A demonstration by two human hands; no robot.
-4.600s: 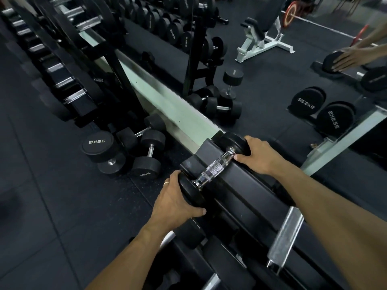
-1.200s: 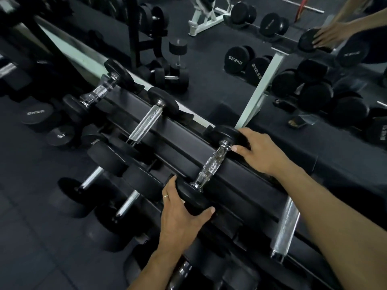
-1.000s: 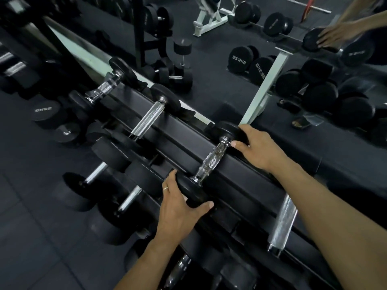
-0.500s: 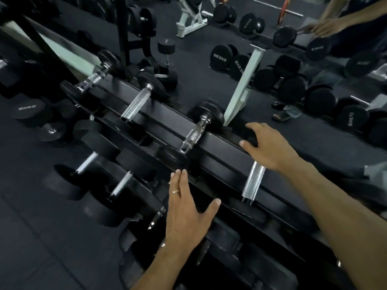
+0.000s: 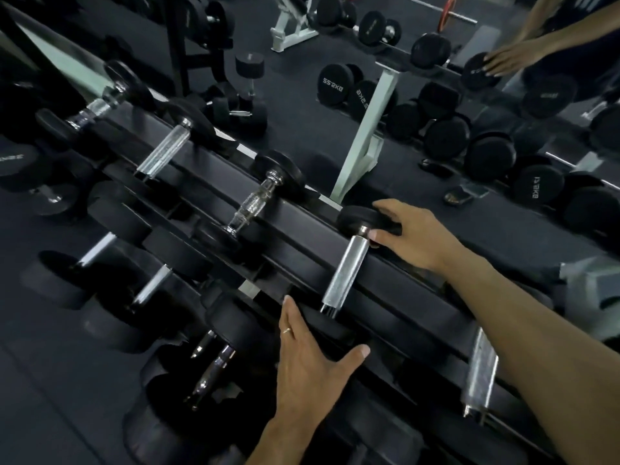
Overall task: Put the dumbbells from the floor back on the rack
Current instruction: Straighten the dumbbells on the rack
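Observation:
A black dumbbell with a matte steel handle [image 5: 345, 273] lies across the top tier of the black rack [image 5: 302, 229]. My right hand [image 5: 416, 233] grips its far head, thumb against the inner face. My left hand [image 5: 312, 357] cups its near head between spread fingers and thumb. To the left, a dumbbell with a knurled shiny handle [image 5: 255, 203] rests on the same tier, apart from both hands. Further left sit two more racked dumbbells [image 5: 164, 151].
Lower tiers hold heavier dumbbells [image 5: 151, 286]. A large 35 kg dumbbell [image 5: 13, 162] lies on the floor at the far left. The mirror behind the rack reflects floor dumbbells [image 5: 241, 109], a white rack leg [image 5: 365, 135] and my hand.
Both hands let go of the knurled-handle dumbbell, left on the rack, and moved right onto the two heads of the matte-handle dumbbell. The view shifted right along the rack.

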